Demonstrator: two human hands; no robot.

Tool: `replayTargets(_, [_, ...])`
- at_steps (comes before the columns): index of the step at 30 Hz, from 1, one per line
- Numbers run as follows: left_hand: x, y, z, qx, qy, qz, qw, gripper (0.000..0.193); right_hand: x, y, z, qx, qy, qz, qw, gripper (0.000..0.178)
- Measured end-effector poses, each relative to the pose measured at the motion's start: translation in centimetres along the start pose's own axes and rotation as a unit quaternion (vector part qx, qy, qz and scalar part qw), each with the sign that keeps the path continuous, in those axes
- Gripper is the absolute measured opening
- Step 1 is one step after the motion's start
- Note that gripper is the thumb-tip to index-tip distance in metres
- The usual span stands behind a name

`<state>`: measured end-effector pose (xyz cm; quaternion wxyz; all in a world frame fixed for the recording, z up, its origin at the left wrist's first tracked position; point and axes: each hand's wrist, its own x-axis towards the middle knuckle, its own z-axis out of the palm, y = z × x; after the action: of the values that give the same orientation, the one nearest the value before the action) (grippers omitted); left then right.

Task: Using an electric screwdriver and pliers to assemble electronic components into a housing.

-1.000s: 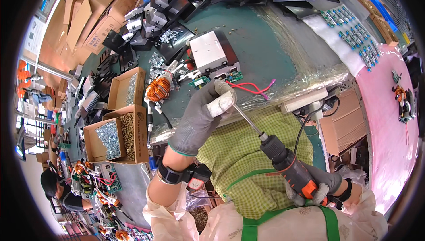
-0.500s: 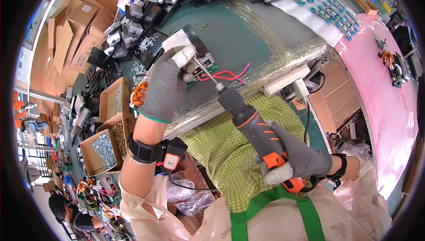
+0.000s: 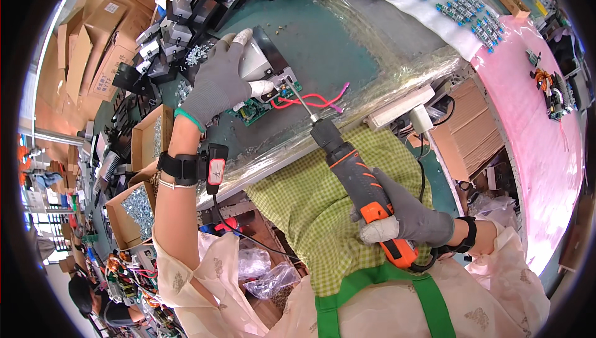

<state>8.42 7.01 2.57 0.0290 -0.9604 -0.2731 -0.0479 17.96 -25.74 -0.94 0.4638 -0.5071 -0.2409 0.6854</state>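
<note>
"How far along is the work?"

"Partway, I'd judge. You have the housing (image 3: 254, 63), black plate (image 3: 269, 48) and board (image 3: 250, 111) grouped together on the desk (image 3: 335, 34), and the bit (image 3: 307, 107) of your driver (image 3: 347, 167) reaches their near side. Whether a screw sits under its tip is too small to tell, so you can't count that fastening as done."

"What looks left?"

"Your red wires (image 3: 318, 96) lie toward the desk's near edge with their purple ends free, so they seem unfinished. You also have plenty of loose screws (image 3: 138, 209) in the box (image 3: 116, 220) at the desk's left side."

"Where does the housing lie relative to each grip?"

"Right under your left grip (image 3: 225, 77), set back from the desk's near edge. That grip is spread wide, fingers across the housing's far side and thumb by the board; how firmly you press, I can't tell. Your right grip (image 3: 413, 217) is well apart from the housing, on your side of the desk's near edge, closed round the driver's handle. Only the bit bridges the gap between them."
</note>
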Motion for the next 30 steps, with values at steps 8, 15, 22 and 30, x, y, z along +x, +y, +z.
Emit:
replayTargets(8, [0.1, 0.1, 0.3, -0.004, 0.000, -0.002, 1.000, 0.095, 0.8, -0.4, 0.6, 0.069, -0.004, 0.031, 0.997, 0.091])
replayTargets(15, [0.0, 0.2, 0.7, -0.007, 0.027, 0.001, 1.000, 0.095, 1.4, -0.2, 0.8, 0.068, 0.002, 0.007, 0.998, 0.088])
replayTargets(22, [0.4, -1.0, 1.6, -0.046, 0.059, 0.031, 0.997, 0.092, 1.4, -0.2, 1.0, 0.073, 0.024, 0.009, 0.997, 0.077])
replayTargets(30, [1.0, -2.6, 2.3, -0.114, 0.054, 0.028, 0.992, 0.092, 0.9, 0.0, 0.5, 0.013, 0.002, 0.033, 0.999, 0.100])
